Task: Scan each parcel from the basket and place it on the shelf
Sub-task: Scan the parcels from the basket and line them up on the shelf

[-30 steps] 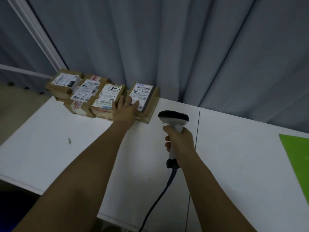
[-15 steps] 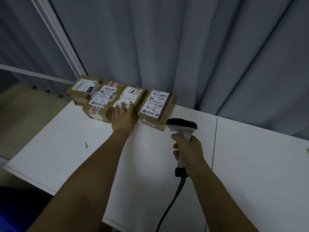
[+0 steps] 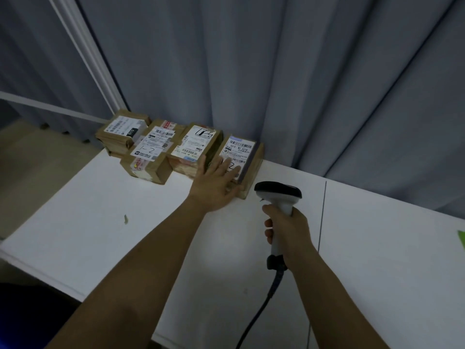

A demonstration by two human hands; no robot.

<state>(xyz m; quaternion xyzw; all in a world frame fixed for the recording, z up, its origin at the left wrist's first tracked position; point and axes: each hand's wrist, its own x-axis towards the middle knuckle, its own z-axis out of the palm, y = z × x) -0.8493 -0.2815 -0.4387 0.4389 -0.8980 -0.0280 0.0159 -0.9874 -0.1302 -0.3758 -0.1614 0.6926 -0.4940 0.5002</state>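
White shelf, labelled brown parcel

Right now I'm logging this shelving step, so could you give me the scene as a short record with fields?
surface: white tabletop, grey curtain behind
parcels: four brown cardboard parcels with white labels in a row along the back edge
rightmost parcel: brown cardboard parcel with barcode label, lying flat
left hand: fingers straight, resting on the rightmost parcel's label
right hand: grips the handle of the white corded barcode scanner with black head
scanner position: upright, just right of the rightmost parcel
basket: not in view
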